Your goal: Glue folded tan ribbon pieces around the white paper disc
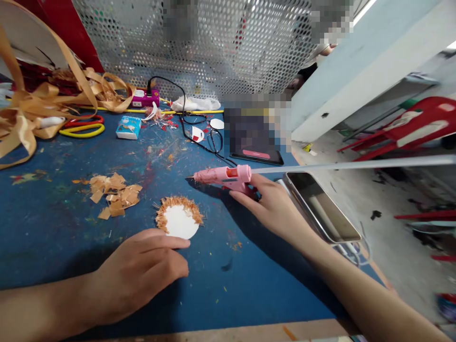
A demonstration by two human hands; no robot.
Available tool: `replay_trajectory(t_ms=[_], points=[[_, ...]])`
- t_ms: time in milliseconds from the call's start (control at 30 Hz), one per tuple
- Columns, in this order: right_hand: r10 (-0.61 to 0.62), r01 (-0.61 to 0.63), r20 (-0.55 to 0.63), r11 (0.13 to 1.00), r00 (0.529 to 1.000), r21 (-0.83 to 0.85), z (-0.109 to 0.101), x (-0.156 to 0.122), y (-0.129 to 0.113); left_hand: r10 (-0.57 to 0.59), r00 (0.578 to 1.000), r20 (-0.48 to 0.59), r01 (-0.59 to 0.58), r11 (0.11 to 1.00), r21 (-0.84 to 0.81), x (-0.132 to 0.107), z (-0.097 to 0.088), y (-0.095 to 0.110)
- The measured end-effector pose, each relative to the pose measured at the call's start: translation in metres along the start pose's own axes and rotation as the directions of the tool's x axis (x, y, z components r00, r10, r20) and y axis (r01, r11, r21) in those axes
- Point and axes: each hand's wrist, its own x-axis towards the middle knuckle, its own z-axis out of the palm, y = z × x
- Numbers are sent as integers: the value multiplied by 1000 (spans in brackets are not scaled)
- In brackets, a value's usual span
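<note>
My right hand (276, 204) is wrapped round the handle of a pink hot glue gun (223, 175), its nozzle pointing left above the table. A long translucent glue stick (342, 166) extends from the gun's back far to the right. Lower left, my left hand (142, 266) has its fingers curled at the near edge of a white paper disc (181, 223), holding it there; the thumb is hidden. Frilled tan ribbon pieces (180, 202) line the disc's far and side edges. Beyond my left hand lies a pile of cut tan ribbon squares (119, 194).
A phone (324, 206) lies by my right wrist, and a tablet (256, 137) farther back. Scissors (83, 127), a small blue box (128, 127), a purple power socket (146, 98) with a black cord, and loose tan ribbon (21, 111) occupy the back left. Perforated metal (213, 52) stands behind.
</note>
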Motion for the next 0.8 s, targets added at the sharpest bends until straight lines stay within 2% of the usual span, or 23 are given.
replay_trajectory(t_ms=[100, 233, 300, 500, 633, 800], points=[[-25, 32, -113, 998, 993, 61, -7, -6, -3, -15, 1000, -4, 15, 1000, 18, 2, 1, -4], [-104, 115, -228, 993, 968, 36, -15, -28, -6, -12, 1000, -13, 13, 997, 77, 2, 7, -11], [-97, 105, -269, 994, 958, 14, -13, -38, -6, 8, 1000, -13, -7, 996, 94, 0, 9, -12], [-258, 219, -261, 961, 930, -169, -6, -46, -11, 42, 998, 45, -48, 989, 142, -1, 7, -12], [-273, 242, -196, 955, 942, -169, -6, -45, -12, 53, 997, 60, -62, 984, 164, 1, 5, -11], [-341, 303, -246, 936, 907, -180, -3, -43, -8, 80, 997, -20, -75, 980, 187, 3, 7, -11]])
